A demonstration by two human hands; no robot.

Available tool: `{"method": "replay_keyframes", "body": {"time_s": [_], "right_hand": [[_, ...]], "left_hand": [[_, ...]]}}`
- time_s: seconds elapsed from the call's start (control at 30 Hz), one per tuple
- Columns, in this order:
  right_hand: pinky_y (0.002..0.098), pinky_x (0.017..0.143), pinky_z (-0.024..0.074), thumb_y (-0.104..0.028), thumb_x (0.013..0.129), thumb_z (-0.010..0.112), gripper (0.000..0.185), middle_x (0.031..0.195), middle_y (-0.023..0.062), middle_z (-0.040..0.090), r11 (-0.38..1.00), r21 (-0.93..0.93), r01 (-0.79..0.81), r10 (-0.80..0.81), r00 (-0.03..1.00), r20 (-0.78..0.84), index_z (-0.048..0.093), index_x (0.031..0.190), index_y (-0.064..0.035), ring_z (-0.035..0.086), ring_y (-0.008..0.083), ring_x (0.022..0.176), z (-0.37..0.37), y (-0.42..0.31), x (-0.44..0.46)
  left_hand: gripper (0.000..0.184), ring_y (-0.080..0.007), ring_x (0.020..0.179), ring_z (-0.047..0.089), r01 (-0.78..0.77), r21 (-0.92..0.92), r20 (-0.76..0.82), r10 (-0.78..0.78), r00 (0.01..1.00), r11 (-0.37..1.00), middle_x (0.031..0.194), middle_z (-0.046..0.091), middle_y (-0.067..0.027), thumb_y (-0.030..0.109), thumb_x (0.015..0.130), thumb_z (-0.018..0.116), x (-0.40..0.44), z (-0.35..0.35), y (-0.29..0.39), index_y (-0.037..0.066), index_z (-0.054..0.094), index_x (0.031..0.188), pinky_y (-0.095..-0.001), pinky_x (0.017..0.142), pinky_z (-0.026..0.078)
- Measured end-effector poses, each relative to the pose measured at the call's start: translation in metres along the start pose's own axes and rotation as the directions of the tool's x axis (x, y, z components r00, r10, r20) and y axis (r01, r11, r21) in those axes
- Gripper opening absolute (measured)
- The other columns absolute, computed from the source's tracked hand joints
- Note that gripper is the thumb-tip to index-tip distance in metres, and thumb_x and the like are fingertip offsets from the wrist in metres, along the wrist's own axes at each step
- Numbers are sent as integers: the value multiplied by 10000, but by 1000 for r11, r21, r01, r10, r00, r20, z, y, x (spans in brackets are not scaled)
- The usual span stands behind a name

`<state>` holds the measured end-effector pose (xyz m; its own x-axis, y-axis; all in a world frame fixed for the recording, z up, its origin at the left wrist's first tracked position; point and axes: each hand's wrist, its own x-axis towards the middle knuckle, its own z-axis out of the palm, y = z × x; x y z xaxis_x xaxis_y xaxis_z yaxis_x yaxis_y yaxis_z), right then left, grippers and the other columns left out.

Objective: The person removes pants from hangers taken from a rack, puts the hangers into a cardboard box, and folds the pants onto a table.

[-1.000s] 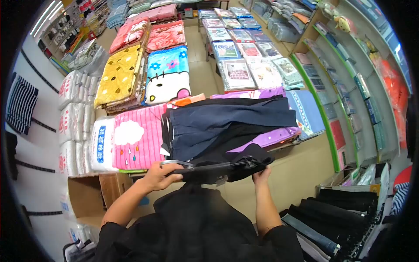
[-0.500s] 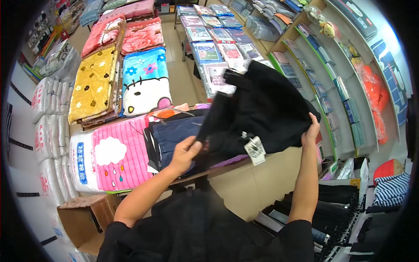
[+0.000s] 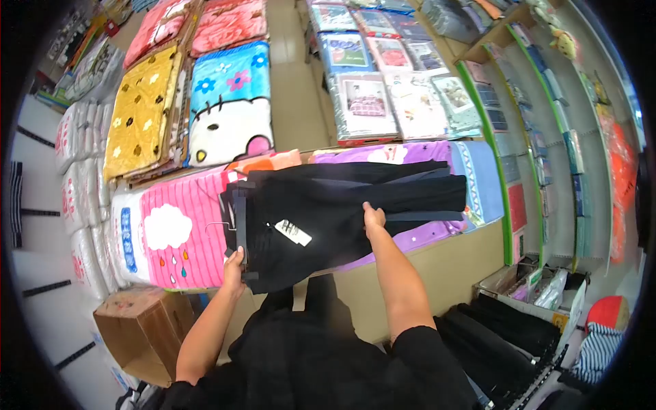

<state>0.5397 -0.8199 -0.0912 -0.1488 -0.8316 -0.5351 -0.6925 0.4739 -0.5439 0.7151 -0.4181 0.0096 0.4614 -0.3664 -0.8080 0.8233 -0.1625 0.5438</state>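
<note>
A pair of black trousers point(image 3: 314, 212) with a white tag point(image 3: 293, 232) lies sideways across the display, waist to the left and legs to the right. A dark clip hanger point(image 3: 240, 215) is fixed at the waist, its wire hook pointing left. My left hand point(image 3: 234, 270) is closed on the lower end of the hanger, beside the waistband. My right hand point(image 3: 373, 219) grips the near edge of a trouser leg, thumb on top and fingers hidden beneath. Other dark trousers show under the legs, over a purple blanket point(image 3: 420, 234).
A pink striped blanket point(image 3: 184, 253) lies left of the trousers. Folded blankets point(image 3: 229, 75) and packaged bedding sets point(image 3: 362, 102) stand behind. Shelving point(image 3: 547, 137) runs along the right. A cardboard box point(image 3: 140, 328) is low at left, and hanging black trousers point(image 3: 499, 342) are low at right.
The black trousers have come down from mid-air onto the display and are spread lengthwise. My left hand has moved left to the hanger end; my right hand has moved left and rests lower on a leg.
</note>
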Motion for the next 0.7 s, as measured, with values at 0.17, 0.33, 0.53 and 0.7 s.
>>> {"method": "replay_keyframes", "body": {"time_s": [0.17,0.33,0.53,0.7], "right_hand": [[424,591,550,-535,985,432,626,1009,193,691,977,196,-88,52,981,185,622,1171,32,716,325,760,-5,-10,-16],[322,533,462,-526,1052,383,544,723,90,668,964,231,-131,12,891,454,626,846,-85,660,228,586,-45,27,-29],[315,586,477,-469,1060,409,481,763,86,693,999,46,-14,-16,801,598,647,880,-91,667,205,634,-62,52,-64],[297,571,478,-437,1053,457,457,764,84,692,981,-4,192,-142,740,658,653,868,-68,671,178,648,-40,45,-107]], "left_hand": [[591,-313,1202,526,95,-20,-219,-97,971,995,1314,605,-166,606,951,621,35,-34,-13,169,574,1346,-555,896,480],[613,-304,944,663,105,-97,-146,-119,982,990,1105,688,-158,621,924,646,46,-51,-11,182,584,1346,-460,749,536],[572,-289,1000,628,162,-86,-215,-177,960,983,1134,684,-113,606,933,636,65,-104,-19,188,637,1324,-480,755,533],[453,-225,932,644,57,-2,-229,-56,972,998,1112,694,-94,500,979,639,98,-132,-56,146,681,1259,-392,748,526]]}}
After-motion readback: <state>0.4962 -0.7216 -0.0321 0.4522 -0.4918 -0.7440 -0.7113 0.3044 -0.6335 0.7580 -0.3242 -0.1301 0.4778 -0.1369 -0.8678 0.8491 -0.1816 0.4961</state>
